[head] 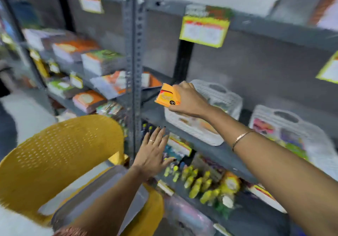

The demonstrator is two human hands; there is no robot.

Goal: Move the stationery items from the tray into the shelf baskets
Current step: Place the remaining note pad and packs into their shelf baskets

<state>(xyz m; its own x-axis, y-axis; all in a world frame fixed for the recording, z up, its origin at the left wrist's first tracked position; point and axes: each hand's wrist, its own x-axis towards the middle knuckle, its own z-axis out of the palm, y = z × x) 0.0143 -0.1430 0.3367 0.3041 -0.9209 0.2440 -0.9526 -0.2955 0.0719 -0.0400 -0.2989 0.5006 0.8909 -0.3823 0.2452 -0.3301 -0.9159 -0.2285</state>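
My right hand grips a small orange box and holds it above the left end of a white basket on the grey shelf. Orange items lie inside that basket. A second white basket with colourful items stands further right on the same shelf. My left hand is flat with fingers spread, holding nothing, in front of the shelf post. The grey tray rests on a yellow chair below my left forearm. The whole view is blurred.
The yellow plastic chair stands at lower left. A grey metal shelf post rises in the middle. Stacks of notebooks fill the left shelves. Yellow-green bottles line the lower shelf. Yellow price tags hang from the shelf edges.
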